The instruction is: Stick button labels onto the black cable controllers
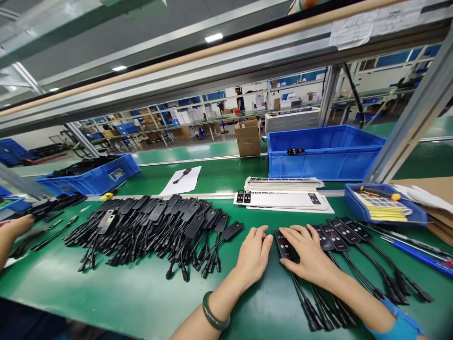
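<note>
On the green bench [134,297]: right grip [306,248] on a black controller [283,246], left grip [253,252] beside it.
Through the head camera, I see the controller at the left end of a row of labelled controllers [334,236], face up. My right grip touches it, fingers over the upper part, thumb at the lower end; I cannot tell whether it is grasped or only pressed. My left grip is released, fingers loosely bent, just left of the controller. Farther left, I see a pile of cabled controllers [193,226]. Beyond both grips lie label sheets [283,200], with a large blue bin [322,165] behind them and a small blue tray [421,217] to their right. At far left is another person's hand [19,225].
</note>
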Demonstrator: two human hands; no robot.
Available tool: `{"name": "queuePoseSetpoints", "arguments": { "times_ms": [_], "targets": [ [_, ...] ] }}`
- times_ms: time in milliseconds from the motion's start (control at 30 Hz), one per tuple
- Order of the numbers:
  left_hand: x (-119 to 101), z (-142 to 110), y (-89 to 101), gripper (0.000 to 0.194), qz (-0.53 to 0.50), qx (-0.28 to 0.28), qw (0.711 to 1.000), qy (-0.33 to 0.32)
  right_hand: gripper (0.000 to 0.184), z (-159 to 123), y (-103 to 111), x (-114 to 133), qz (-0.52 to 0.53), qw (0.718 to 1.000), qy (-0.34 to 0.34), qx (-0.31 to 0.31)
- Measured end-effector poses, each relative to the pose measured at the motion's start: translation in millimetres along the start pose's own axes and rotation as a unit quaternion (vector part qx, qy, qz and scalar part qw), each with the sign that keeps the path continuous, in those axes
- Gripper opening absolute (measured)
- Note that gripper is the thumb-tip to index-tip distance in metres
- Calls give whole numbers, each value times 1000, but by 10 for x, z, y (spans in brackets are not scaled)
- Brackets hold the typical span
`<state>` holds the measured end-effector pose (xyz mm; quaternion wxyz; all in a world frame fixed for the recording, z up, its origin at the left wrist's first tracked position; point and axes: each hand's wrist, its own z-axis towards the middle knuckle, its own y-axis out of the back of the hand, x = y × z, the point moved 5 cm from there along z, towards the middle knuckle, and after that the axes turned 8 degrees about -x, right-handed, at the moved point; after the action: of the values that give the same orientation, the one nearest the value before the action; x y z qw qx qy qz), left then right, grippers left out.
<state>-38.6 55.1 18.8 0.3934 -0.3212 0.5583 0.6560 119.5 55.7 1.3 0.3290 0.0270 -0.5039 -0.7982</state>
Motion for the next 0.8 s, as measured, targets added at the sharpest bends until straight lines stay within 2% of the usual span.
{"name": "queuePoseSetpoints", "arguments": {
  "times_ms": [133, 200, 267, 333, 467, 567, 667, 800],
  "targets": [
    [45, 50, 37, 42, 18, 0, 999, -32, 63, 12, -29, -73, 35, 998, -47, 33],
    [68, 77, 53, 38, 28, 1, 999, -42, 56, 165, -23, -54, 101, 992, -62, 40],
    [85, 100, 63, 36, 34, 2, 998, -48, 42, 451, -39, -23, 156, 984, -69, 44],
    [92, 112, 63, 35, 39, 7, 998, -53, 33, 835, -104, -12, 161, 983, -77, 44],
    [87, 99, 69, 35, 62, 23, 996, -55, 25, 1600, -370, -50, 106, 989, -102, 21],
    [86, 84, 98, 37, 81, 22, 995, -55, 20, 1939, -589, -70, 58, 990, -125, 7],
    [98, 110, 162, 38, 139, -10, 988, -69, 14, 2024, -734, -53, 30, 991, -130, 10],
    [142, 218, 318, 43, 297, -95, 947, -81, 11, 1863, -763, -6, 22, 995, -93, 18]
  ]
}}
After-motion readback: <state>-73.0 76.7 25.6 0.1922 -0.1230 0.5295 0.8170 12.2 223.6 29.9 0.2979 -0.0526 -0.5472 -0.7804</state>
